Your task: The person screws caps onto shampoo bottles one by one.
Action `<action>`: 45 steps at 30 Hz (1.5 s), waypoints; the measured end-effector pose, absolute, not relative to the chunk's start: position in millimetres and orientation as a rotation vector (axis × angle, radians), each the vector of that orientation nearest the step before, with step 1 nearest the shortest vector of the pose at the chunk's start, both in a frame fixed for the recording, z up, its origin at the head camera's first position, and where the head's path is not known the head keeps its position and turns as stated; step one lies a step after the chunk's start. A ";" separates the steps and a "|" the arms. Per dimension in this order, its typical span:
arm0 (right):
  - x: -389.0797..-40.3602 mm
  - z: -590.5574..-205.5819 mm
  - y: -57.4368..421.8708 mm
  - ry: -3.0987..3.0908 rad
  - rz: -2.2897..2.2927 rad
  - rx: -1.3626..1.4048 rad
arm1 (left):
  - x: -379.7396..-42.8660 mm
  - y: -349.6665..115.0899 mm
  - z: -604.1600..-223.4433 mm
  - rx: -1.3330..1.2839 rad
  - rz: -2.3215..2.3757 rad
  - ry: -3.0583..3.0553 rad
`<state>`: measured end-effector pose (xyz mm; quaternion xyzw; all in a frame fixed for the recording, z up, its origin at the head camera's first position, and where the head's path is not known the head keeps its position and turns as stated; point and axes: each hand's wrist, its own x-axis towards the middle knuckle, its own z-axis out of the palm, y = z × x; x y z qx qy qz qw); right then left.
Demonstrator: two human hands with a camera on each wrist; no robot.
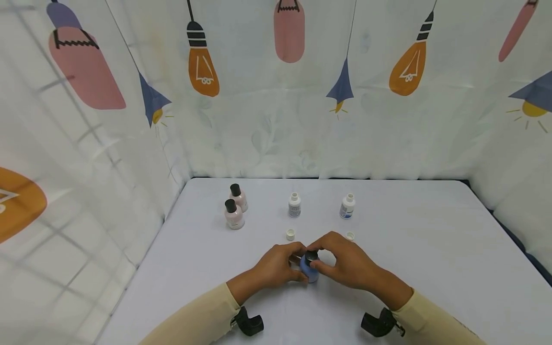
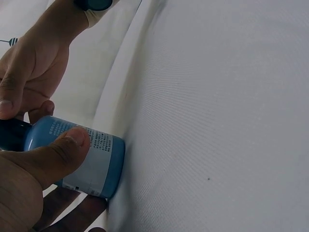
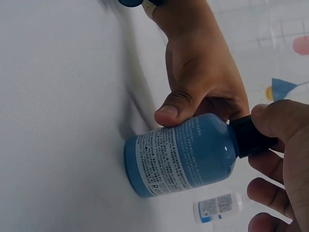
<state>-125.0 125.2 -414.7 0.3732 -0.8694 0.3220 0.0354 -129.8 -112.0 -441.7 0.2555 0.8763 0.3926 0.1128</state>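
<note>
A blue bottle (image 1: 309, 270) with a black cap (image 1: 311, 256) stands on the white table, between both hands. My left hand (image 1: 278, 263) grips its body, thumb across the printed label (image 2: 99, 164) in the left wrist view. With thumb and fingers, my right hand (image 1: 345, 261) pinches the black cap from the other side. In the right wrist view the cap (image 3: 252, 137) sits on the neck of the blue bottle (image 3: 181, 154), whose base is at the tabletop.
Behind the hands stand two uncapped white bottles (image 1: 294, 205) (image 1: 347, 206). White caps (image 1: 291, 234) (image 1: 350, 236) lie in front of them. Two pale pink bottles with black caps (image 1: 234, 214) (image 1: 239, 197) stand at the back left. Patterned white cloth (image 1: 267, 120) walls the table's back and sides.
</note>
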 end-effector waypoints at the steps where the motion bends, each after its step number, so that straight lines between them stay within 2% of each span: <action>1: -124.8 -415.0 125.0 -2.666 0.989 1.139 | -130.0 -111.9 -442.0 0.752 1.154 2.570; 28: -123.5 -415.3 125.6 -2.720 0.981 1.076 | -130.5 -111.6 -444.7 0.771 1.145 2.576; 45: -125.2 -414.0 126.5 -2.653 0.953 1.135 | -128.0 -111.4 -443.7 0.788 1.115 2.595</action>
